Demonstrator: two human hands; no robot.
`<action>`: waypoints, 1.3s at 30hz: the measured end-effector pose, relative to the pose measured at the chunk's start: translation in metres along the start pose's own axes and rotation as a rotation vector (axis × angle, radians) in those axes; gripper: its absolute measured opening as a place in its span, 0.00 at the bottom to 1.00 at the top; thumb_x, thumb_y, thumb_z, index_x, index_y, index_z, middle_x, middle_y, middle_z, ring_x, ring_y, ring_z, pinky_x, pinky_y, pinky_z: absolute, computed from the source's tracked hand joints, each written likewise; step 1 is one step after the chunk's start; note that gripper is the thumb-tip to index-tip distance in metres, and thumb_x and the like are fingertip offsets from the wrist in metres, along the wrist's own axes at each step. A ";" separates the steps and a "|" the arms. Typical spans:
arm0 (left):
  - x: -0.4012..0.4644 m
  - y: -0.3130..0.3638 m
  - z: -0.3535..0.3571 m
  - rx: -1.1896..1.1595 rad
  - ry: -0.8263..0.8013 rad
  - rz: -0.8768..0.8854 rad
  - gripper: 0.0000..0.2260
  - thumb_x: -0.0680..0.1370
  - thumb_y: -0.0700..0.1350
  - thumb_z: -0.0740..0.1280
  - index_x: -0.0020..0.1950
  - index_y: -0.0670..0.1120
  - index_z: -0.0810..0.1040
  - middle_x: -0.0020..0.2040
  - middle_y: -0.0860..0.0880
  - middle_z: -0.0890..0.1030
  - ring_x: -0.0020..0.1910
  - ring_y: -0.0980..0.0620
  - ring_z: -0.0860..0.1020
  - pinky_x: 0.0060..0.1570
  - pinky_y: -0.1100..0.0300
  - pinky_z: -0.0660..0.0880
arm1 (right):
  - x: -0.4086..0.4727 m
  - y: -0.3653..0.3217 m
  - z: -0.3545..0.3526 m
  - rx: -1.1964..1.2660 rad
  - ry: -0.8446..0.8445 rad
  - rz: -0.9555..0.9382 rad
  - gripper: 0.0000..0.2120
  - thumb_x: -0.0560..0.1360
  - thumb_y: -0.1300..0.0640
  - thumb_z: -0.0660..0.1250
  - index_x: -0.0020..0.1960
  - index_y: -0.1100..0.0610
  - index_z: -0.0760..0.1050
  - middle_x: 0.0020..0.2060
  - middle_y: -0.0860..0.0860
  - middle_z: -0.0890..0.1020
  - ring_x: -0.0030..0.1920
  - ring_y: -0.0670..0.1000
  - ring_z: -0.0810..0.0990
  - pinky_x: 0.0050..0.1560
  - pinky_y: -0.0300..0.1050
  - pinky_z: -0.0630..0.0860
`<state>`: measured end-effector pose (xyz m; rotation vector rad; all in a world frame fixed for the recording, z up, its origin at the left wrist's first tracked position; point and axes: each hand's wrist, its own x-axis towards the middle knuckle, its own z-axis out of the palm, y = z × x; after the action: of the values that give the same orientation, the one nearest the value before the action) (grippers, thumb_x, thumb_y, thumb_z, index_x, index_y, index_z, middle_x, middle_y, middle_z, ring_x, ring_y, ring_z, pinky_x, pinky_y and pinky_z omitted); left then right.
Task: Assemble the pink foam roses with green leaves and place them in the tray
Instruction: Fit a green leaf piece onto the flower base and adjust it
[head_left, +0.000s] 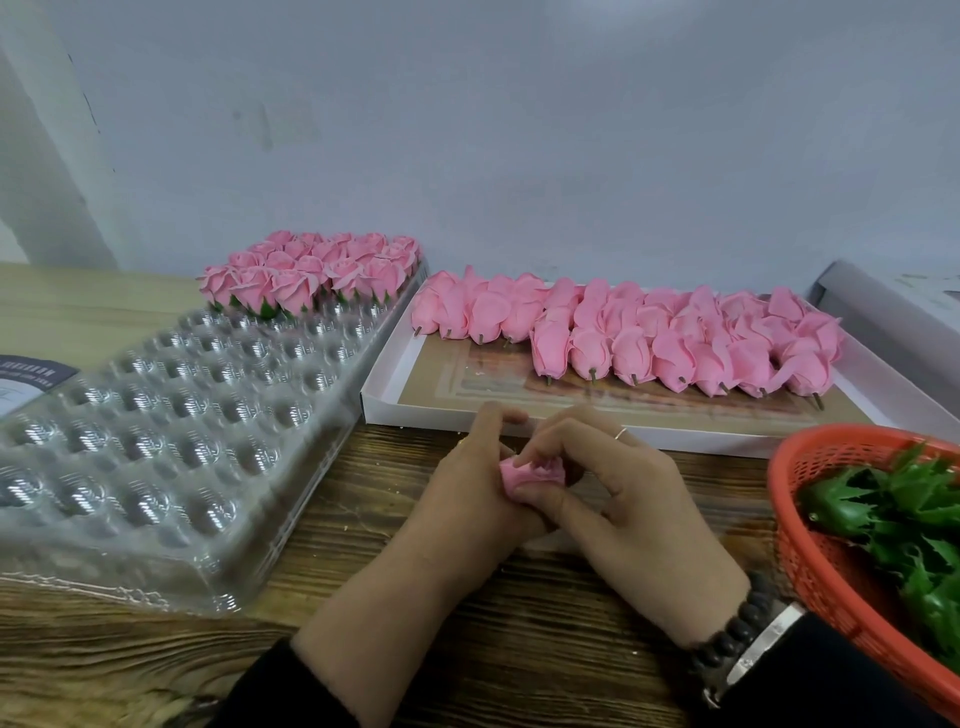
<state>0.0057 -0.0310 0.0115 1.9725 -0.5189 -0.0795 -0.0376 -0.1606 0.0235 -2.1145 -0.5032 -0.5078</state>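
Observation:
A pink foam rose sits between both hands over the wooden table. My left hand grips it from the left, and my right hand pinches its petals from the right; its stem and underside are hidden. The clear plastic tray with round cells lies to the left, and finished roses with green leaves fill its far end. Bare pink roses lie in rows in a white box behind my hands. Green leaves fill an orange basket at the right.
A grey wall rises just behind the table. A dark printed card lies at the left edge beside the tray. A white box corner stands at the far right. Bare wood shows around my forearms.

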 end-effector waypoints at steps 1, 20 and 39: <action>0.000 0.001 0.000 -0.025 -0.010 -0.011 0.23 0.66 0.39 0.74 0.55 0.53 0.69 0.43 0.54 0.79 0.41 0.61 0.77 0.38 0.74 0.70 | 0.000 -0.001 0.000 -0.014 -0.003 -0.021 0.05 0.71 0.54 0.68 0.43 0.56 0.78 0.41 0.43 0.77 0.45 0.42 0.76 0.47 0.33 0.72; -0.007 0.014 0.016 -0.035 -0.079 0.253 0.09 0.73 0.42 0.64 0.46 0.57 0.75 0.41 0.59 0.80 0.46 0.63 0.79 0.43 0.70 0.75 | 0.001 -0.010 0.016 0.123 0.256 0.032 0.15 0.75 0.50 0.56 0.48 0.51 0.81 0.46 0.41 0.82 0.52 0.40 0.78 0.56 0.35 0.71; -0.010 0.018 0.012 -0.317 -0.062 0.253 0.11 0.74 0.30 0.66 0.36 0.45 0.78 0.33 0.54 0.78 0.35 0.60 0.76 0.36 0.70 0.73 | 0.004 0.000 0.005 0.173 -0.134 0.260 0.27 0.58 0.32 0.67 0.55 0.34 0.70 0.47 0.37 0.81 0.50 0.38 0.79 0.53 0.41 0.76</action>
<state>-0.0127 -0.0433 0.0197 1.5881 -0.7454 -0.0598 -0.0338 -0.1559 0.0230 -2.0164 -0.3274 -0.1691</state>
